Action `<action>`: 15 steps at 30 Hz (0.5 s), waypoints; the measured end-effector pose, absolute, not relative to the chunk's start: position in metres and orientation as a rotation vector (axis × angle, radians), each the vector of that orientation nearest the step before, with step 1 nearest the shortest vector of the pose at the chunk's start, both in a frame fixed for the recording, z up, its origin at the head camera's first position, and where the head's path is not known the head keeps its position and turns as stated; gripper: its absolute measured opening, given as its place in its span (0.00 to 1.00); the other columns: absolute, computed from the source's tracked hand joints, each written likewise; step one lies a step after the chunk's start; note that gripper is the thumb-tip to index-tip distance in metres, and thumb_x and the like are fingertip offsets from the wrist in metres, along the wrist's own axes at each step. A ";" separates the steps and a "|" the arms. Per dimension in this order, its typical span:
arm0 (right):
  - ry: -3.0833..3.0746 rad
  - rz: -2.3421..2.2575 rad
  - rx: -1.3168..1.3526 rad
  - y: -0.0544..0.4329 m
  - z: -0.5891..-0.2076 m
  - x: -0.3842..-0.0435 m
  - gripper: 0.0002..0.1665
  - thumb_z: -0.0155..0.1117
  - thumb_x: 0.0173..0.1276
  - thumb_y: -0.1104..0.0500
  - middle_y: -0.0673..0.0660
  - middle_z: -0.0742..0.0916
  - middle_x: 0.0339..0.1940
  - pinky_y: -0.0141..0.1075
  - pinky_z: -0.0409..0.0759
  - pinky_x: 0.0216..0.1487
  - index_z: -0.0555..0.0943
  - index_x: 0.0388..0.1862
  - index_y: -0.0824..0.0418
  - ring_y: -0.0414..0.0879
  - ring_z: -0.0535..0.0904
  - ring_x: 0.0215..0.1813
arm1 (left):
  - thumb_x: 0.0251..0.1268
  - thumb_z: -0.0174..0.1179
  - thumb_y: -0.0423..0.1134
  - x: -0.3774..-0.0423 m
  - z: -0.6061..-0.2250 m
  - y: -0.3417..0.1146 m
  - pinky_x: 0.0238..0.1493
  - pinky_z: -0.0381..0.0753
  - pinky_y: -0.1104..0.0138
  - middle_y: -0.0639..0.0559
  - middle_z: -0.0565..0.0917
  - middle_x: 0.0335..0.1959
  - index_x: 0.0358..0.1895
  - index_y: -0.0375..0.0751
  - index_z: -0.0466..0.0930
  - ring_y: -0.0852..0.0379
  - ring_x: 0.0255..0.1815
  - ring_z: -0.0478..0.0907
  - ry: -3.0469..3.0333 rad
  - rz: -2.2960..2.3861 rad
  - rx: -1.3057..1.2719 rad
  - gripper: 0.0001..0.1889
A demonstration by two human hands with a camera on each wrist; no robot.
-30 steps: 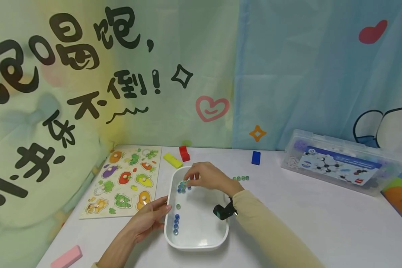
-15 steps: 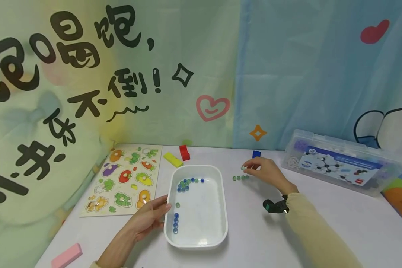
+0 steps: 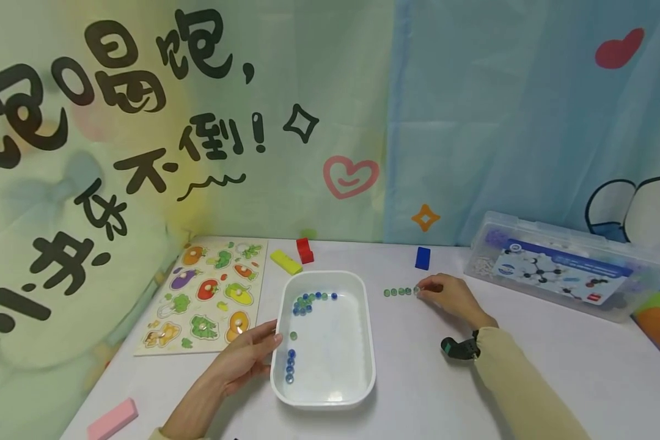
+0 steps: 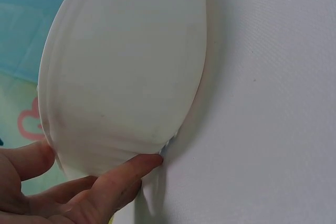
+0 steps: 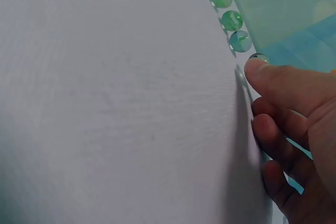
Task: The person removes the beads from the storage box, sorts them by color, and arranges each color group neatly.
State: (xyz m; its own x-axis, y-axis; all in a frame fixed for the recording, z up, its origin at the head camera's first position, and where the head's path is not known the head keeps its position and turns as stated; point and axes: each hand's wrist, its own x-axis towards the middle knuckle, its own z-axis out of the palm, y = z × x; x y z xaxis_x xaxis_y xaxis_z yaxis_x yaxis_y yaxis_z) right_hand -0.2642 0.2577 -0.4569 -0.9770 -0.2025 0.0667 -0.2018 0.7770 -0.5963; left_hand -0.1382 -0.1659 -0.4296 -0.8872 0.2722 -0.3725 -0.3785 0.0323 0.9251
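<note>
A white tray (image 3: 330,400) holds blue and green glass marbles along its left and far sides. My left hand (image 3: 249,353) grips the tray's left side. In the left wrist view, the thumb (image 4: 32,160) is at the tray's rim and the other fingers lie lower on the wall. On the table right of the tray, green marbles (image 3: 401,291) stand in a short row. At the row's right end my right hand (image 3: 453,299) pinches a clear marble (image 5: 258,57), partly hidden by the thumb. This marble is at table level, beside the last marble of the row.
A vegetable puzzle board (image 3: 203,299) lies left of the tray. Yellow (image 3: 286,262), red (image 3: 305,250) and blue (image 3: 423,258) blocks lie toward the back. A pink block (image 3: 112,418) is at front left. A clear plastic case (image 3: 566,266) stands at back right.
My right hand has gone from inside the tray to the right with a marble, then lowered it to the row's right end. The left hand stays on the tray.
</note>
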 end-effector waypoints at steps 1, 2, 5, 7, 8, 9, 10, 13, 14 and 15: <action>2.972 -0.990 -0.348 0.257 -0.458 -0.265 0.13 0.66 0.66 0.55 0.58 0.87 0.42 0.50 0.78 0.53 0.85 0.46 0.60 0.53 0.81 0.47 | 0.71 0.56 0.44 -0.138 -0.429 -0.166 0.39 0.81 0.69 0.36 0.71 0.67 0.75 0.36 0.55 0.57 0.47 0.81 1.865 1.906 -0.110 0.34; 2.982 -0.985 -0.359 0.257 -0.459 -0.265 0.12 0.66 0.66 0.56 0.57 0.86 0.41 0.49 0.78 0.52 0.85 0.45 0.60 0.52 0.80 0.46 | 0.71 0.56 0.44 -0.138 -0.429 -0.166 0.39 0.81 0.70 0.36 0.71 0.67 0.75 0.36 0.55 0.57 0.46 0.81 1.866 1.905 -0.112 0.34; 3.008 -0.972 -0.385 0.256 -0.462 -0.266 0.11 0.66 0.65 0.57 0.56 0.85 0.38 0.46 0.78 0.49 0.85 0.44 0.61 0.50 0.79 0.43 | 0.71 0.55 0.44 -0.138 -0.429 -0.165 0.39 0.81 0.69 0.36 0.71 0.67 0.75 0.36 0.55 0.57 0.46 0.81 1.871 1.901 -0.118 0.34; 3.019 -0.962 -0.395 0.255 -0.463 -0.266 0.11 0.66 0.65 0.57 0.56 0.85 0.37 0.45 0.77 0.47 0.85 0.44 0.61 0.49 0.79 0.41 | 0.71 0.55 0.44 -0.138 -0.429 -0.165 0.39 0.81 0.69 0.36 0.71 0.67 0.75 0.36 0.55 0.57 0.46 0.80 1.875 1.898 -0.119 0.34; 3.023 -0.956 -0.396 0.254 -0.463 -0.266 0.11 0.66 0.65 0.57 0.56 0.84 0.36 0.45 0.77 0.47 0.85 0.44 0.61 0.49 0.78 0.41 | 0.71 0.56 0.44 -0.138 -0.429 -0.165 0.39 0.81 0.69 0.36 0.71 0.67 0.75 0.36 0.55 0.57 0.46 0.80 1.877 1.897 -0.120 0.34; 3.024 -0.954 -0.395 0.254 -0.463 -0.266 0.11 0.66 0.65 0.57 0.56 0.84 0.36 0.44 0.77 0.46 0.85 0.44 0.61 0.49 0.78 0.40 | 0.71 0.56 0.44 -0.139 -0.429 -0.165 0.39 0.81 0.70 0.36 0.71 0.67 0.75 0.36 0.55 0.57 0.46 0.80 1.879 1.896 -0.122 0.34; 3.025 -0.954 -0.393 0.254 -0.463 -0.265 0.11 0.66 0.65 0.57 0.56 0.84 0.36 0.45 0.77 0.46 0.85 0.43 0.61 0.49 0.78 0.40 | 0.71 0.56 0.44 -0.139 -0.429 -0.165 0.38 0.81 0.70 0.36 0.71 0.67 0.75 0.36 0.55 0.57 0.46 0.80 1.880 1.896 -0.121 0.34; 3.023 -0.954 -0.383 0.253 -0.463 -0.265 0.12 0.66 0.65 0.57 0.57 0.84 0.37 0.45 0.77 0.47 0.85 0.44 0.61 0.49 0.78 0.41 | 0.71 0.56 0.44 -0.139 -0.429 -0.165 0.38 0.80 0.70 0.36 0.71 0.67 0.75 0.36 0.55 0.57 0.46 0.80 1.880 1.896 -0.120 0.34; 3.022 -0.954 -0.376 0.253 -0.463 -0.265 0.12 0.66 0.65 0.57 0.57 0.84 0.37 0.45 0.77 0.47 0.85 0.44 0.61 0.49 0.78 0.41 | 0.71 0.56 0.44 -0.139 -0.429 -0.165 0.37 0.80 0.70 0.36 0.71 0.67 0.75 0.37 0.55 0.57 0.45 0.80 1.879 1.896 -0.121 0.34; 3.021 -0.953 -0.368 0.253 -0.463 -0.264 0.12 0.66 0.65 0.57 0.57 0.84 0.38 0.45 0.77 0.48 0.85 0.44 0.61 0.49 0.78 0.41 | 0.71 0.56 0.44 -0.139 -0.429 -0.165 0.37 0.80 0.70 0.36 0.71 0.67 0.75 0.37 0.55 0.57 0.45 0.80 1.879 1.896 -0.121 0.34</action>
